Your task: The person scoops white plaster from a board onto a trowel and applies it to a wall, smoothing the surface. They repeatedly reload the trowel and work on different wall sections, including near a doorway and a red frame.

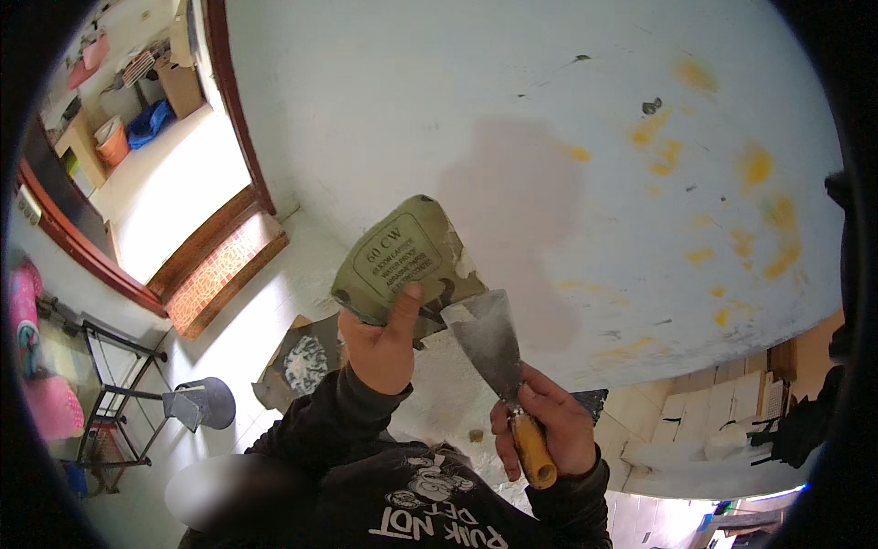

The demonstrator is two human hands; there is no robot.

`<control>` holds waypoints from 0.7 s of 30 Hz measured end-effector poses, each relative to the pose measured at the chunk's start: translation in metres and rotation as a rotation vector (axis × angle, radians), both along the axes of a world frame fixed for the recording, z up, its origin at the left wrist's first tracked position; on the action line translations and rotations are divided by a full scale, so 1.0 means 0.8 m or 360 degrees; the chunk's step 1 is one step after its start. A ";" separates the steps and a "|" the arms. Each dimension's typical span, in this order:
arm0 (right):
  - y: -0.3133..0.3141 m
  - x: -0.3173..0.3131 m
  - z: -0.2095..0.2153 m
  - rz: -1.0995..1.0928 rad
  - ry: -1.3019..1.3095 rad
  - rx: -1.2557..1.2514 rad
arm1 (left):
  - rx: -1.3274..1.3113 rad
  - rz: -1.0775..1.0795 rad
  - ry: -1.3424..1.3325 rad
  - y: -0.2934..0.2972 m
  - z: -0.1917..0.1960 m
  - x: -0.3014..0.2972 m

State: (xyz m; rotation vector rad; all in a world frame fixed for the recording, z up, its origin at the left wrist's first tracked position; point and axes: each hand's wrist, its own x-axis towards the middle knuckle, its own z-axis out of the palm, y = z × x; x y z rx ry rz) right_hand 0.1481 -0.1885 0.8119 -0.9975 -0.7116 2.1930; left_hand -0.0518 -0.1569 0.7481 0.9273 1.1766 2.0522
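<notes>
In my left hand [382, 348] is a folded, worn sheet of sandpaper [400, 252], its greenish printed back turned toward me and my thumb pressed on its lower part. A putty knife [489, 343] with a wide metal blade and a wooden handle is gripped in my right hand [558, 425]. The blade points up and left, and its corner meets or nearly meets the sandpaper's right edge. White dust or filler marks the blade. Behind both hands rises a pale wall [384, 101] with yellow stains and dark scuffs on its right side.
A doorway at the left has a tiled step [224, 274]. A black metal rack [119, 393] and a grey bucket [206, 403] stand at the lower left. On the floor lies a piece of cardboard [270, 375] with a white speckled patch beside it. White boards [713, 403] are at the right.
</notes>
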 end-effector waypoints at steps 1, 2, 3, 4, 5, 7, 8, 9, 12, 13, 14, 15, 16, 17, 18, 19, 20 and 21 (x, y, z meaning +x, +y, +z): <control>-0.004 -0.006 0.002 0.0015 -0.0058 0.0035 | 0.0001 -0.0013 -0.0008 -0.009 -0.003 -0.006; -0.010 -0.013 0.003 0.0025 -0.0104 0.0050 | 0.0012 -0.0011 -0.0018 -0.020 -0.007 -0.012; -0.017 -0.023 0.001 0.0046 -0.0107 0.0046 | 0.0032 0.0032 -0.0002 -0.036 -0.013 -0.021; -0.023 -0.031 -0.001 0.0109 -0.0154 0.0063 | 0.0071 0.0025 -0.0021 -0.051 -0.019 -0.029; -0.020 -0.028 -0.001 0.0173 -0.0150 0.0052 | 0.0101 0.0047 -0.0005 -0.056 -0.022 -0.025; -0.045 -0.044 -0.010 0.0255 -0.0164 0.0024 | 0.0119 0.0102 -0.0004 -0.094 -0.034 -0.043; -0.058 -0.046 -0.015 0.0302 -0.0121 0.0017 | 0.0083 0.0129 -0.0015 -0.113 -0.039 -0.047; -0.071 -0.047 -0.020 0.0334 -0.0142 -0.0010 | 0.0045 0.0168 -0.0020 -0.133 -0.043 -0.048; -0.098 -0.040 -0.027 0.0452 -0.0173 -0.0076 | -0.0124 0.0220 -0.0027 -0.185 -0.051 -0.047; -0.111 -0.041 -0.031 0.0508 -0.0161 -0.0084 | -0.0084 0.0257 -0.0078 -0.202 -0.054 -0.048; -0.127 -0.043 -0.037 0.0535 -0.0153 -0.0127 | -0.0056 0.0294 -0.0117 -0.220 -0.057 -0.050; -0.141 -0.044 -0.041 0.0569 -0.0156 -0.0119 | -0.0038 0.0331 -0.0139 -0.239 -0.058 -0.050; -0.154 -0.046 -0.044 0.0578 -0.0171 -0.0133 | -0.0054 0.0318 -0.0146 -0.255 -0.059 -0.054; -0.168 -0.048 -0.046 0.0587 -0.0182 -0.0164 | -0.0064 0.0319 -0.0145 -0.270 -0.060 -0.058; -0.184 -0.051 -0.047 0.0589 -0.0172 -0.0170 | -0.0061 0.0344 -0.0139 -0.287 -0.062 -0.062; -0.186 -0.050 -0.045 0.0596 -0.0144 -0.0194 | -0.0088 0.0344 -0.0107 -0.295 -0.059 -0.060; -0.200 -0.058 -0.045 0.0584 -0.0190 -0.0199 | -0.0075 0.0363 -0.0070 -0.312 -0.060 -0.069; -0.211 -0.066 -0.045 0.0597 -0.0165 -0.0161 | -0.0056 0.0385 -0.0010 -0.326 -0.059 -0.078</control>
